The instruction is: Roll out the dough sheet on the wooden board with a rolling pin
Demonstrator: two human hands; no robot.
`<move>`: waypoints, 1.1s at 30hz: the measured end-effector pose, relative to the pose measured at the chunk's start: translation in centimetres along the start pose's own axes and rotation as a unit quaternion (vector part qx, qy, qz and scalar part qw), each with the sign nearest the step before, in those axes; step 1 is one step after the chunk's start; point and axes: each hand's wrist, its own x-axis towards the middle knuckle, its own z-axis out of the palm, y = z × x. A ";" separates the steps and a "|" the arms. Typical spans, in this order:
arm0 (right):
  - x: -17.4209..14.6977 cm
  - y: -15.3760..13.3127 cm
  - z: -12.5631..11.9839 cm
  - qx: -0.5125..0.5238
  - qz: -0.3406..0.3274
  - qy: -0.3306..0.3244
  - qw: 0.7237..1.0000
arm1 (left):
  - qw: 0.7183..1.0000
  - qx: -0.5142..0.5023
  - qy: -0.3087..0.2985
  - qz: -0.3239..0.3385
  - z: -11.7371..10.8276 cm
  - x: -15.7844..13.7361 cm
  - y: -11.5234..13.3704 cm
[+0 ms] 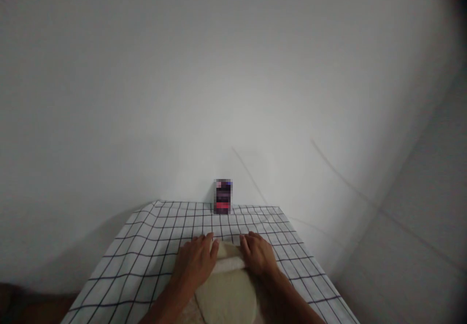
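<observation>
A flat, rounded sheet of pale dough (226, 297) lies in front of me. Across it runs a whitish rolling pin (229, 264), of which only the middle stretch shows. My left hand (197, 256) covers the pin's left end, fingers curled over it and thumb pointing inward. At the opposite end, my right hand (258, 253) grips in the same way. More of the dough shows beyond the pin, between the two hands. Beneath the dough, a beige board (188, 314) is partly visible; my forearms hide much of it.
A white tablecloth with dark grid lines (131, 265) covers the table. At its far edge, a phone-like upright object (223, 196), blurred into blocks, leans by the white wall (233, 95). Thin cable-like lines cross the wall on the right.
</observation>
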 end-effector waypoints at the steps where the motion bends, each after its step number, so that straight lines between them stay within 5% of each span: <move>1: 1.1 0.1 0.3 -0.008 0.017 -0.029 0.999 | 0.999 0.004 -0.028 -0.015 0.0 1.1 -0.2; 7: 7.4 0.5 1.9 -0.034 0.030 -0.102 0.994 | 0.994 0.034 -0.080 -0.070 0.5 5.7 -1.7; 12: 8.8 0.9 2.5 -0.020 0.005 -0.120 0.993 | 0.993 0.043 -0.085 -0.073 0.8 5.8 -1.9; 19: 1.4 1.0 1.0 0.021 -0.025 -0.063 0.997 | 0.997 0.043 -0.058 -0.019 0.3 1.6 -0.1; 27: -10.3 0.8 1.6 0.048 -0.075 0.057 0.994 | 0.989 0.040 0.110 0.085 -0.5 -8.0 1.9; 31: -13.5 1.0 2.1 0.074 -0.064 0.068 0.993 | 0.984 -0.019 0.059 0.168 -2.2 -11.4 1.9; 33: -14.2 1.1 2.1 0.076 -0.045 0.068 0.994 | 0.986 -0.082 -0.005 0.147 -3.6 -11.6 1.6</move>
